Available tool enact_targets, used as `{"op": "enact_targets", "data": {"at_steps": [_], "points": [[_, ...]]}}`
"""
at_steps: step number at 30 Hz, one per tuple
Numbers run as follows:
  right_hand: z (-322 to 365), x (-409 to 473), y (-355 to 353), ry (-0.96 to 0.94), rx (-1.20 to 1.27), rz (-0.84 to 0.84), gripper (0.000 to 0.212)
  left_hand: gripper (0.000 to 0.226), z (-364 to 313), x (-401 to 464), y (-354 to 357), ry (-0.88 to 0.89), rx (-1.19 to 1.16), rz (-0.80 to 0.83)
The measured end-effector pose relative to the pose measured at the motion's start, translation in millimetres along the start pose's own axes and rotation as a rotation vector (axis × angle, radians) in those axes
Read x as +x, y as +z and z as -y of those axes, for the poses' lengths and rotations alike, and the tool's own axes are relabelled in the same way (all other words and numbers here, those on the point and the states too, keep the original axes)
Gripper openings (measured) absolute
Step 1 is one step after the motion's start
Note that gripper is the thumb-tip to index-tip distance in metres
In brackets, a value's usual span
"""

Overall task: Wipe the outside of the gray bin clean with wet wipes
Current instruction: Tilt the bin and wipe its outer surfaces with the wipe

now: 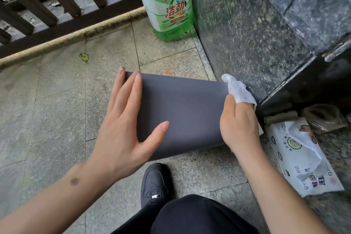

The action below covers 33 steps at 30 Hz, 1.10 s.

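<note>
From the head view, the bin (182, 112) lies on its side on the tiled floor (57, 100), just beside a dark stone wall (247, 34), with one broad flat face turned up. The left hand (123, 129) lies flat on that face, fingers straight and a little spread, the thumb out across the middle of the panel, pressing to steady it. The right hand (237, 123) sits at the bin's right edge, fingers curled round a crumpled white wipe (239, 91) that bunches up past the knuckles toward the wall. Whether the wipe touches the right side panel I cannot tell, since the hand hides it.

The bin looks like thin matte plastic, so I would judge it light and fairly stiff, with walls that may flex under a hard rub. Smooth faces will slide on tile, and a damp wipe makes them slicker. A flat palm on top, or fingers hooked over a corner or the rim, seems the surest hold; the rim itself is out of sight here.

A pack of wipes (302, 157) lies on the floor at the right, near the wall. A green bottle (167, 5) stands in the corner beyond the bin, by a dark railing (47, 5). A black shoe (154, 184) rests just below the bin.
</note>
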State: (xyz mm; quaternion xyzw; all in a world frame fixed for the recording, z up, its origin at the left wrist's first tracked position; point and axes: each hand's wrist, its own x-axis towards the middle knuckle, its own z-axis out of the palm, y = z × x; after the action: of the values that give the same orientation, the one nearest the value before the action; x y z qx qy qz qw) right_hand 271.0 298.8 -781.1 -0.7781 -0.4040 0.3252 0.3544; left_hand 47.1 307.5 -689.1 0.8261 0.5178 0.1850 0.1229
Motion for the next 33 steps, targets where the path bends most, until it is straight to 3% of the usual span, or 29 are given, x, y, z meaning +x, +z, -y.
{"op": "enact_targets", "data": {"at_steps": [7, 10, 14, 16, 20, 25, 29, 33], "points": [[-4, -41, 1, -0.141, -0.047, -0.069, 0.044, 0.085, 0, 0, 2, 0.093, 0.018, 0.001], [20, -47, 10, -0.327, -0.034, 0.036, 0.06, 0.087, -1, -1, 2, 0.092, -0.005, 0.009], [56, -58, 29, -0.672, 0.012, 0.228, 0.05, 0.086, -2, -2, 3, 0.099, -0.033, 0.013], [61, -61, 32, -0.732, 0.072, 0.308, 0.059, 0.084, -2, -4, 3, 0.101, -0.053, 0.012], [47, -39, 23, -0.726, -0.036, 0.337, 0.063, 0.081, 5, -7, 2, 0.088, -0.027, -0.003], [15, 3, 8, -0.409, -0.203, 0.094, 0.042, 0.076, 12, -23, 1, 0.116, -0.019, 0.0], [-14, -3, 0, -0.509, -0.148, 0.111, 0.043, 0.066, 22, -35, -14, 0.151, -0.071, -0.002], [-37, -28, 2, -0.551, -0.034, 0.2, 0.051, 0.06, 32, -31, -22, 0.059, -0.17, -0.004]]}}
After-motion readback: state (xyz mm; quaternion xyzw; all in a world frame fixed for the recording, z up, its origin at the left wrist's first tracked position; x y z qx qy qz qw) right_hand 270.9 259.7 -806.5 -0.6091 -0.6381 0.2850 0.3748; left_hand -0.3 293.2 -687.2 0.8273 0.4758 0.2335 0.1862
